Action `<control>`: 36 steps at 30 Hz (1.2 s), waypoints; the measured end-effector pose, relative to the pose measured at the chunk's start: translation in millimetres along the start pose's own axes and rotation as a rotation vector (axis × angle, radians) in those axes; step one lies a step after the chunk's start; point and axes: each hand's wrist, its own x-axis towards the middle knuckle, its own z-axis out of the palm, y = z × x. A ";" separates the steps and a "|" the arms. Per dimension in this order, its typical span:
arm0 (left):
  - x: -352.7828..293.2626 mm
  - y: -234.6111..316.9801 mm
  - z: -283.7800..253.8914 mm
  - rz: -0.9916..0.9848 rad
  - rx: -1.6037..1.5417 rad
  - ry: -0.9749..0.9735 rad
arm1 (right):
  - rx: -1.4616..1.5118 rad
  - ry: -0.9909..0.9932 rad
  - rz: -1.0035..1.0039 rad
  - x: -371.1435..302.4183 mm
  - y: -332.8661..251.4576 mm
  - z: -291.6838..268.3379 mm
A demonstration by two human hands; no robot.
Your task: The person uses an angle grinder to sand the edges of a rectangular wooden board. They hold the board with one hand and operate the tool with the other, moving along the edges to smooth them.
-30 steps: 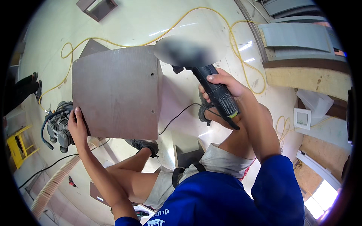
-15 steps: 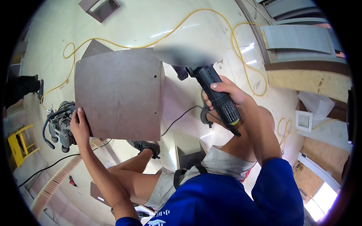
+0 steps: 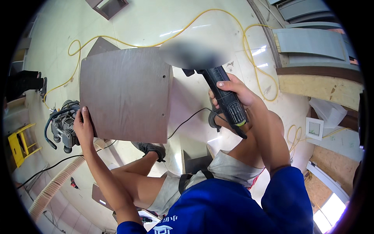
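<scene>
A brown wooden box with a wide, slightly curved top face stands before me; two small holes show near its right edge. My left hand is closed over the box's lower left edge, thumb on the top face. In my right hand is a black corded angle grinder, the fingers wrapped round its body. The grinder's head lies beyond the box's upper right corner. A blurred patch hides the head, so whether it touches the box cannot be seen.
A yellow cable loops across the floor. Left of the box stands a compressor-like machine, near a ribbed hose and a yellow step stool. Grey panels are stacked at the right. Another person's legs show far left.
The box appears slightly higher and farther right in view, as do the floor items around it. Both hands keep their holds, and the grinder has barely shifted.
</scene>
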 end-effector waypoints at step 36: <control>-0.8 -0.6 -0.8 -0.021 -0.089 0.001 | -0.039 -0.063 -0.017 -5.4 -25.1 -2.1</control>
